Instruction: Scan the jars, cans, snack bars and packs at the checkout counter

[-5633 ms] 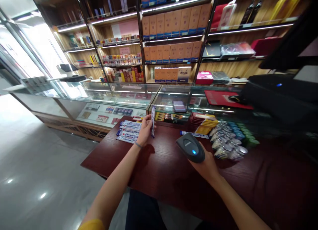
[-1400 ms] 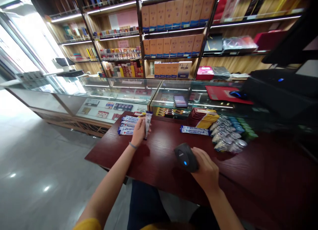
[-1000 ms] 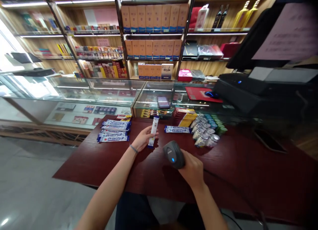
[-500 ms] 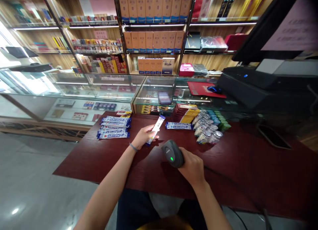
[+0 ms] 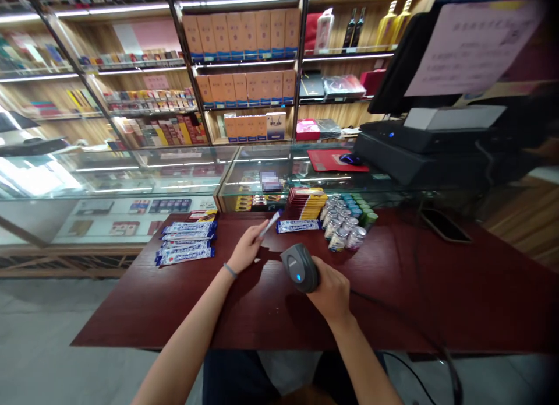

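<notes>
My left hand [image 5: 245,249] is closed on a slim blue-and-white packet [image 5: 271,223], held edge-on above the dark red table [image 5: 257,317]. To its right, my right hand [image 5: 331,288] grips a dark grey barcode scanner [image 5: 300,268] with a blue light on its top. The scanner's head points toward the left hand, apart from the packet. A similar packet [image 5: 299,225] lies flat beyond the scanner. Several more packets [image 5: 187,242] lie in a loose pile on the table's left side. The fingertips of my left hand are partly hidden.
Behind the lone packet stands a stack of red-and-yellow boxes [image 5: 307,203], beside rows of small cans [image 5: 345,224]. A phone [image 5: 445,225] lies at the right. The scanner's cable [image 5: 393,309] trails rightward. A glass display case [image 5: 257,160] borders the table's far side.
The packet in my left hand has turned from showing its pale face to nearly edge-on. The scanner's light has gone from green to blue. The camera view has shifted.
</notes>
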The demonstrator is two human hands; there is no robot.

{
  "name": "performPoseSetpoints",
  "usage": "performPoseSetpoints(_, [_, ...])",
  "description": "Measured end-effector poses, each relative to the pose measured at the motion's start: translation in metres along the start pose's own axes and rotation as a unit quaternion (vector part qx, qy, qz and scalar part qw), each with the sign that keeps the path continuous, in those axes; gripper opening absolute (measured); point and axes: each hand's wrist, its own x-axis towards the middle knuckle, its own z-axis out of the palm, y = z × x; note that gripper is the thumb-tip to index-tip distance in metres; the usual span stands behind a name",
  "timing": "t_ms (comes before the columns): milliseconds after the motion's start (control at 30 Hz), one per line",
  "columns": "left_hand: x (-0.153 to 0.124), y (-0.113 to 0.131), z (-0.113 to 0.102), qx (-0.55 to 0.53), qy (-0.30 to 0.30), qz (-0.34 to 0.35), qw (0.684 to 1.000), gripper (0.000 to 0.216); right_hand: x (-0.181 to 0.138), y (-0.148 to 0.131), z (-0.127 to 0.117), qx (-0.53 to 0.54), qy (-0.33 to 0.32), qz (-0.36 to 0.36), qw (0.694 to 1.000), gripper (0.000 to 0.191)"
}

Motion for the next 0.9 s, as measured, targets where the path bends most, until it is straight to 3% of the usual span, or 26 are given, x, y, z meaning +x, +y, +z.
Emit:
performPoseSetpoints(100, [0.012, 0.007, 0.017, 0.170, -0.053, 0.094, 0.979, 0.049, 0.000, 0.006, -0.002, -0.011, 0.023, 0.009, 1.000, 0.024])
performPoseSetpoints(267, [0.037, 0.005, 0.054, 0.292, -0.111, 0.134, 0.940, 0.034, -0.002, 0.009, -0.002, -0.005, 0.037, 0.026, 0.999, 0.023])
performPoseSetpoints(600, [0.068, -0.019, 0.095, 0.321, -0.128, 0.170, 0.923, 0.026, 0.004, 0.006, -0.007, 0.019, 0.039, 0.045, 0.998, 0.018])
performPoseSetpoints(900, [0.069, -0.028, 0.103, 0.313, -0.118, 0.182, 0.925, 0.031, 0.002, 0.008, -0.006, 0.014, 0.033, 0.051, 0.998, 0.018])
